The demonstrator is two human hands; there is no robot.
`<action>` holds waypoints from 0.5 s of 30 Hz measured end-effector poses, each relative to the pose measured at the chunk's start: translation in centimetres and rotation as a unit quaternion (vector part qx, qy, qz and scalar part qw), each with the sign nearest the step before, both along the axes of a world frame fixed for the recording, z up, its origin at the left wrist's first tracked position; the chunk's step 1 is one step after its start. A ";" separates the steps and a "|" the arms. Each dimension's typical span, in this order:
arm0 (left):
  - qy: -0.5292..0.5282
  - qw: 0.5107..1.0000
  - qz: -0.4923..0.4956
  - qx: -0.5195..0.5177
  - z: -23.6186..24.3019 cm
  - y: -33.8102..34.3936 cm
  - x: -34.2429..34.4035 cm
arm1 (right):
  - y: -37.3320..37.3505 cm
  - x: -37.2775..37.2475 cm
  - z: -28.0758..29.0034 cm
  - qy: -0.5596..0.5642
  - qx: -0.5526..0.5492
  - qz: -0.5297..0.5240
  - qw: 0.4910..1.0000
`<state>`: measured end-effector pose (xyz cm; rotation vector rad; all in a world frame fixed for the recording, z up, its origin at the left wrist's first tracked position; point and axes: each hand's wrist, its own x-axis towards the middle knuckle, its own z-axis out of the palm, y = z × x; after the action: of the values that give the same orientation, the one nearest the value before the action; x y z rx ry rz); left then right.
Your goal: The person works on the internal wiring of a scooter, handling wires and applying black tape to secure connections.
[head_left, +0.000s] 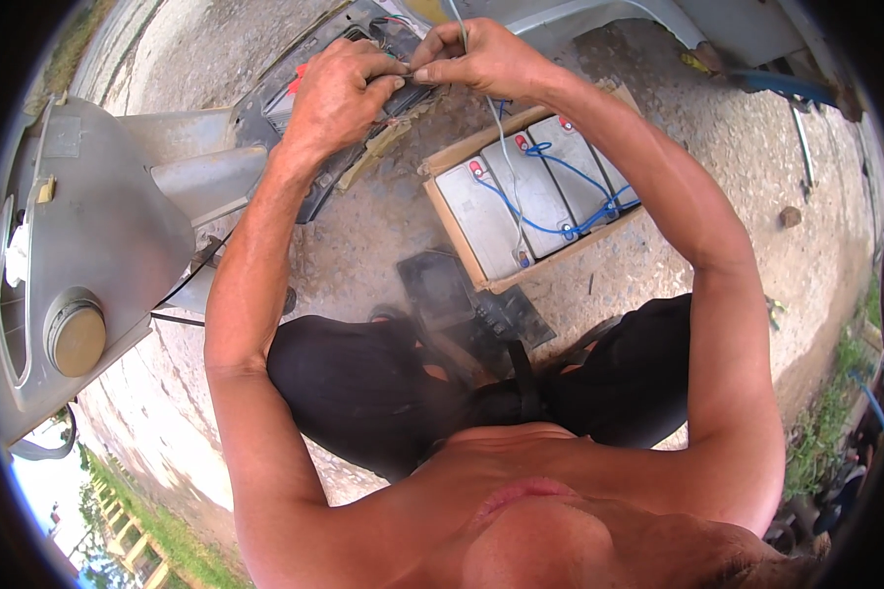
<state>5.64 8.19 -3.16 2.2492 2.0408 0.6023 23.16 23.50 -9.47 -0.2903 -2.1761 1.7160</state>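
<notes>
A small dark piece [409,77], at the upper centre of the frame, lies where the fingertips of both hands meet; it is perhaps a wire end, though too small here to identify surely. The left hand [342,96] pinches it narrowly between thumb and forefinger; the right hand [491,61] meets it from the other side in a similar close pinch. A pale wire [502,133] descends from the top edge, passes the right hand and continues over a carton [459,236] right of the frame's centre. The carton holds grey batteries [479,216] set side by side, with red-marked terminals [477,169] and a blue wire [609,209] strung across their tops. Beside and below the left hand, upper left of centre, is a dark casing [257,110] with a bright red part [296,79] near the wrist. Black plastic parts [437,285] lie on the ground at mid-frame, just above the person's dark trousers [354,383]. A large grey body [118,187] with a round tan cap [79,339] fills the left of the frame. At the right, a thin rod [803,147] and a stone [790,217] rest on gravelly ground [717,162]; grass [823,437] grows at the lower right.
</notes>
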 end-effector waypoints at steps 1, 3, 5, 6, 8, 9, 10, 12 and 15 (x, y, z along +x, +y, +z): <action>0.005 1.000 -0.002 -0.005 0.1 -0.3 -0.2 | -0.3 -0.1 0.4 0.001 -0.001 0.003 1.000; 0.010 1.000 -0.005 0.001 0.0 -0.8 -0.6 | -0.8 0.0 1.3 -0.050 -0.069 0.008 0.996; 0.013 1.000 -0.015 0.009 -0.1 -0.7 -0.6 | -0.7 0.0 1.3 -0.053 -0.103 0.007 0.993; 0.007 1.000 -0.018 0.010 0.0 -0.6 -0.6 | -0.7 0.0 1.3 -0.056 -0.138 0.007 0.989; -0.001 1.000 -0.022 0.011 0.0 -0.6 -0.8 | -0.6 -0.1 1.2 -0.061 -0.142 0.008 0.988; -0.013 1.000 -0.025 0.009 0.0 -0.6 -0.8 | -0.5 -0.2 1.2 -0.065 -0.146 0.009 0.987; -0.024 0.999 -0.026 0.005 0.1 -0.7 -0.9 | -0.6 -0.3 1.4 -0.065 -0.147 0.010 0.987; -0.020 0.999 -0.027 -0.003 0.2 -0.8 -1.1 | -0.8 -0.5 1.8 -0.074 -0.174 0.009 0.982; -0.009 0.999 -0.027 -0.018 0.5 -0.8 -1.0 | -0.6 -0.5 1.3 -0.054 -0.148 0.036 0.987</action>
<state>4.65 7.34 -2.67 2.2632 1.9588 0.5759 22.65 22.87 -8.14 -0.3915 -2.0211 2.1124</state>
